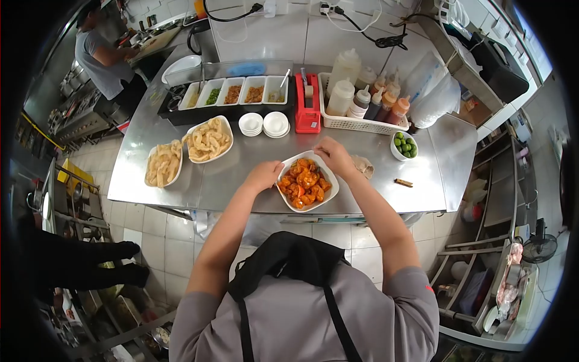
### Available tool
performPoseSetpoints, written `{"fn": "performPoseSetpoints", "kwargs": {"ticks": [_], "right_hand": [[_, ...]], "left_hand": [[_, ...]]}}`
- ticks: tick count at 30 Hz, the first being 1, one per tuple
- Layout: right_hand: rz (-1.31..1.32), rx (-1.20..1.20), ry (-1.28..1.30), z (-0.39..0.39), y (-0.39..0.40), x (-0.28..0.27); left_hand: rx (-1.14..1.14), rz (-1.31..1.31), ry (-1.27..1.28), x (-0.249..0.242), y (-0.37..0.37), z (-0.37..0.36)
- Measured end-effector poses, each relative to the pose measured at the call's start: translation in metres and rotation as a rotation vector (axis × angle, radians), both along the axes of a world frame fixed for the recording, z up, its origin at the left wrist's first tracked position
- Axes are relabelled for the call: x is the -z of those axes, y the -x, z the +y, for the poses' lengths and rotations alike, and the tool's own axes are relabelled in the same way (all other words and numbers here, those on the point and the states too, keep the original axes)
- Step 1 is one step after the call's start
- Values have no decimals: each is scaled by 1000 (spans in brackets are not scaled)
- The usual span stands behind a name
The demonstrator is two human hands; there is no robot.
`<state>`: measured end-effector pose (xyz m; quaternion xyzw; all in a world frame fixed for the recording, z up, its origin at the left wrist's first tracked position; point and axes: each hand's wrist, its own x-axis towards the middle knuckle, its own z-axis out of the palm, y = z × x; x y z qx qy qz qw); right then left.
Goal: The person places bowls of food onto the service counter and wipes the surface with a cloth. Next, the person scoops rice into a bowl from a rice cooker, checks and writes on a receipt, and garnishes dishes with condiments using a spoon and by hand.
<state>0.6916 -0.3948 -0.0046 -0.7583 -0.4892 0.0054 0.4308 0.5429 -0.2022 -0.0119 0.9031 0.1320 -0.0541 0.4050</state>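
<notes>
A white square bowl (331,197) of glossy orange-red sauced pieces (304,183) sits near the front edge of the steel table. My left hand (264,176) is closed on the bowl's left rim, thumb toward the inside. At the far right corner of the same bowl, the curled fingers of my right hand (333,157) pinch at the rim. A crumpled beige cloth (363,166) lies just right of my right wrist.
Two bowls of pale fried pieces (208,140) (164,164) stand left. Behind are stacked saucers (276,124), a topping rack (166,113), a red dispenser (308,104) and a bottle basket (368,125). Limes (404,145) sit right. A person (104,57) stands far left.
</notes>
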Motion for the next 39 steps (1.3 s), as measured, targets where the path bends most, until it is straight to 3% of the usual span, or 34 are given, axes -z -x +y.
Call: {"fn": "performPoseSetpoints", "kwargs": {"ticks": [1,6,10,16,22,25,28,29,32,33,36,39], "right_hand": [[-248,-90,32,0,0,-1],[-617,-249,455,-5,6,-23],[-714,-293,559,-7,7,-27],[-609,-188,767,-29,33,-46],[-340,-271,723,-64,38,-37],[156,-262,699,-89,6,-56],[58,220,340,-104,2,-35],[-216,286,317,-104,6,-13],[-498,431,235,-90,46,18],[-346,430,149,-87,40,24],[991,389,-494,-79,39,40],[1551,104,-757,-50,46,11]], "left_hand": [[18,-39,-33,5,-1,2],[74,-184,-147,17,-2,5],[98,-202,-181,21,-3,8],[64,-201,-210,16,1,4],[20,-206,-256,19,2,-1],[-8,-228,-233,21,4,-2],[-65,-244,-183,24,10,-4],[-87,-254,-167,23,9,-4],[-165,-255,-113,30,9,-6],[-167,-246,-113,24,11,-9],[-165,-218,-118,4,11,-18],[-121,-162,-88,-9,4,-30]]}}
